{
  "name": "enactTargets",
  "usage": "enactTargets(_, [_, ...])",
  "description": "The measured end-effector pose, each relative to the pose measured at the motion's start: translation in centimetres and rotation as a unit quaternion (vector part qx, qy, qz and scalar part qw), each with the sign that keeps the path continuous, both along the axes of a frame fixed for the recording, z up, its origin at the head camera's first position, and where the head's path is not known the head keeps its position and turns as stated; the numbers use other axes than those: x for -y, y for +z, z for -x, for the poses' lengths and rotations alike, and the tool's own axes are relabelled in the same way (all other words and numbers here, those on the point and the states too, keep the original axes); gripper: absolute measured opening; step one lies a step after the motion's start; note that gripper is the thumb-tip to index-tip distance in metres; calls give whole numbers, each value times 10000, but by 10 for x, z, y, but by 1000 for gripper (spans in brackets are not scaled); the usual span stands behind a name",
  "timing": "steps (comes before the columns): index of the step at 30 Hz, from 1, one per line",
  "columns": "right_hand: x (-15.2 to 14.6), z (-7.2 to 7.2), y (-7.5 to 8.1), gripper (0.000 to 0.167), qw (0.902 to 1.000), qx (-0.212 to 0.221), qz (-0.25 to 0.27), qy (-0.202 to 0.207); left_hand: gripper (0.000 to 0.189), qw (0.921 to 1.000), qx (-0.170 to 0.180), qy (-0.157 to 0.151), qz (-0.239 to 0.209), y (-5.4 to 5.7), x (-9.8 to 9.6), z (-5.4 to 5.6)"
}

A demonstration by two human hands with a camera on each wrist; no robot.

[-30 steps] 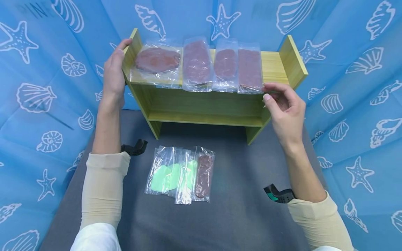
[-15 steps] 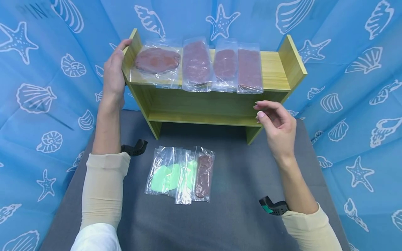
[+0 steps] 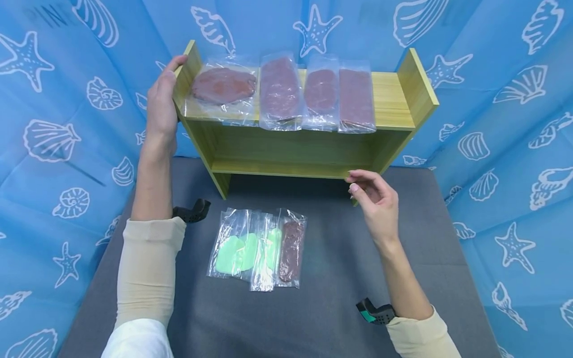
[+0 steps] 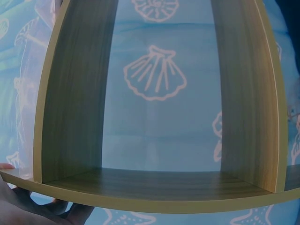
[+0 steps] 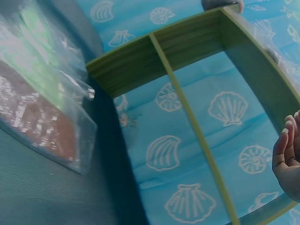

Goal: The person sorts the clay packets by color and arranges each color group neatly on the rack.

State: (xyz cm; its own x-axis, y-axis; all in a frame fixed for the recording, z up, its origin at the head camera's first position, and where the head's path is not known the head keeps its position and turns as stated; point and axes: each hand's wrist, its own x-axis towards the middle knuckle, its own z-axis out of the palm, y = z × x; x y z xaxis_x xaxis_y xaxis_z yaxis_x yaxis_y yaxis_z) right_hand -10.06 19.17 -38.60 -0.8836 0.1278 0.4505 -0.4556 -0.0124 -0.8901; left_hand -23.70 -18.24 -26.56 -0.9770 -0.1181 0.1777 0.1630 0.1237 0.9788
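The left hand [image 3: 162,107] grips the upper left side panel of a small two-tier wooden shelf [image 3: 394,99]. In the left wrist view its fingers [image 4: 56,206] curl around the panel's edge. Along the top board lie several clear bags with flat reddish-brown pieces: a wide oval one [image 3: 225,85] at left, a long one [image 3: 280,89], a small oval one [image 3: 321,90] and a rectangular one [image 3: 356,97]. Over the shelf's lower right corner hovers the right hand [image 3: 378,204], fingers loosely bent, holding nothing. It also appears at the right wrist view's edge.
On the grey table [image 3: 331,308], in front of the shelf, overlapping clear bags with pale green pieces [image 3: 235,253] lie beside a bag with a brown strip [image 3: 291,251]. A blue shell-patterned curtain [image 3: 492,139] surrounds the table at the back and sides.
The right hand has moved down and left from the rectangular bag's lower corner to the shelf's lower right leg. The left hand and the bags have stayed put.
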Motion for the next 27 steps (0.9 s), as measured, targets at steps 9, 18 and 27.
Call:
enactTargets(9, [5, -9, -28, 25, 9989, 430, -38, 181, 45, 9999, -127, -4, 56, -1, 0, 0])
enactTargets(18, [10, -18, -55, 25, 9949, 997, -11, 131, 45, 10000, -79, 17, 57, -1, 1, -1])
enactTargets(27, [17, -24, -81, 26, 9898, 1425, 23, 13, 45, 10000, -64, 20, -30, 0, 0, -1])
